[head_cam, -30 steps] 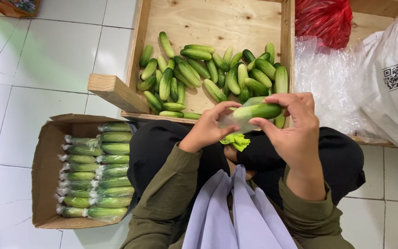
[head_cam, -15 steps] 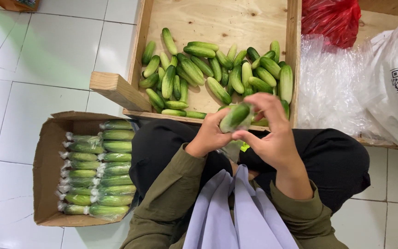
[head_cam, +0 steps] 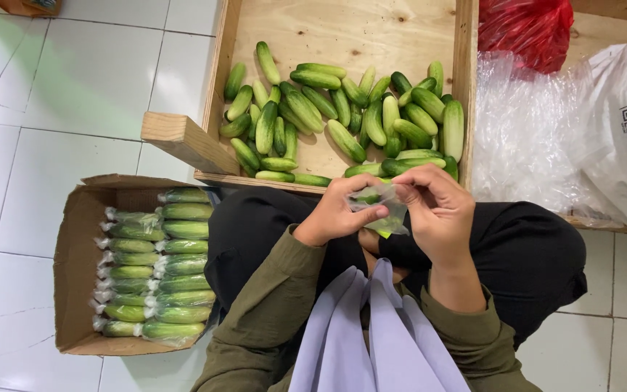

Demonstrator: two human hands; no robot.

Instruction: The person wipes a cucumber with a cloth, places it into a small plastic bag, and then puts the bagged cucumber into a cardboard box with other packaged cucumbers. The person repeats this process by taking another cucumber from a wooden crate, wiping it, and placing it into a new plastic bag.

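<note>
Both hands meet above the lap: the left hand (head_cam: 335,214) and right hand (head_cam: 437,214) pinch a crinkled clear plastic wrap (head_cam: 380,210) around a cucumber (head_cam: 366,197), mostly hidden, so its direction is unclear. At twelve o'clock a wooden crate (head_cam: 342,29) holds smooth loose cucumbers (head_cam: 342,116); at nine o'clock, a cardboard box (head_cam: 74,268) of wrapped ones.

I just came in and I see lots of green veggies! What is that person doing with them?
A person sits on the tiled floor, and both the left hand and the right hand pinch a clear plastic wrap around a cucumber over the lap. Ahead is a wooden crate with loose cucumbers. Beside the person's left leg, a cardboard box holds rows of wrapped cucumbers.
</note>
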